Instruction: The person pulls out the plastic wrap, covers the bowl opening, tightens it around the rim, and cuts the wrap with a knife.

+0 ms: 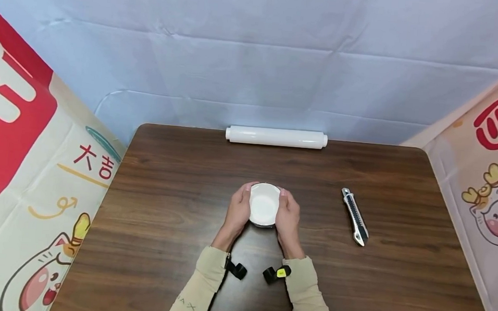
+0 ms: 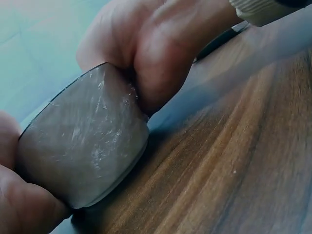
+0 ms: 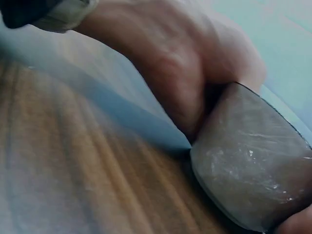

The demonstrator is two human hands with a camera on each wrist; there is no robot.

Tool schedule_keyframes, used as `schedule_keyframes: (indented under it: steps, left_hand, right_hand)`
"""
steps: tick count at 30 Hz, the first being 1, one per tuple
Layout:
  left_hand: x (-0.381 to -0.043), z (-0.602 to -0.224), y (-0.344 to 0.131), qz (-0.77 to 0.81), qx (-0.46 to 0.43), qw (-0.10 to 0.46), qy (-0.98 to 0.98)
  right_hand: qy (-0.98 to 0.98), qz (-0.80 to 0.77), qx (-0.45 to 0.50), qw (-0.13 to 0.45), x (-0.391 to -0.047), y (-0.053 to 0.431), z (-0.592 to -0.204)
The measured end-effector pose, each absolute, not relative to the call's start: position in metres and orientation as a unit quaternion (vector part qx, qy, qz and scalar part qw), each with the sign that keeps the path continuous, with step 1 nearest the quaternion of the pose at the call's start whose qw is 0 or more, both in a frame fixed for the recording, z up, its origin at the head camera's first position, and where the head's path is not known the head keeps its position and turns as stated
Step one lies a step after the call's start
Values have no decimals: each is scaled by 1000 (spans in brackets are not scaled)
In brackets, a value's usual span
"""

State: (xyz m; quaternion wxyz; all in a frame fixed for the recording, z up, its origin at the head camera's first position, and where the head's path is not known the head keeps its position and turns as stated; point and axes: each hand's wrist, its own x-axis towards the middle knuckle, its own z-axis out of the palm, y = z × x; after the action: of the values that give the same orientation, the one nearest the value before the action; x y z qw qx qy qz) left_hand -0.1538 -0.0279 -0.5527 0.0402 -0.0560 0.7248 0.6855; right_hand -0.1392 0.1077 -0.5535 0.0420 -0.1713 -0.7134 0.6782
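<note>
A small round bowl (image 1: 264, 205), white inside and dark-rimmed, is between both hands near the middle of the table. My left hand (image 1: 238, 210) grips its left side and my right hand (image 1: 288, 216) its right, each thumb up by the rim. In the left wrist view the bowl's greyish outer wall (image 2: 87, 141) carries shiny wrinkles like clear cling film. Similar creases show on the bowl (image 3: 253, 161) in the right wrist view. The bowl appears tilted in both wrist views. Fingers behind and below it are partly hidden.
A white roll (image 1: 276, 137), looking like cling film, lies along the back edge of the brown wooden table (image 1: 178, 170). Right of the hands lies a silver and black utility knife (image 1: 355, 217). Cloth backdrops (image 1: 254, 74) surround the table.
</note>
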Motion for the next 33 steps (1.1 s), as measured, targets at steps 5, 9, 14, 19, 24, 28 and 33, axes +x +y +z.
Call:
schedule_keyframes:
  steps: [5, 9, 14, 19, 24, 28, 33]
  left_hand:
    - [-154, -551, -27, 681, -68, 34, 729]
    - [-154, -551, -22, 690, -92, 12, 718]
    - [-147, -548, -10, 704, -125, -10, 699]
    - [-139, -544, -4, 709, -139, 1, 692]
    - [-130, -541, -13, 672, -154, 2, 724]
    - [-126, -538, -22, 663, -150, 8, 733]
    - [-135, -545, -26, 669, -82, 22, 738]
  right_hand:
    - [-681, 706, -189, 43, -144, 107, -553]
    - [-656, 727, -193, 63, -146, 106, -553]
    - [-644, 739, -189, 54, -151, 114, -554]
    - [-584, 764, -255, 104, -152, 130, -553]
    - [-550, 787, -259, 107, -130, 137, -548]
    - [-598, 767, -219, 77, -108, 128, -546]
    - [-655, 734, -171, 62, -100, 105, -550]
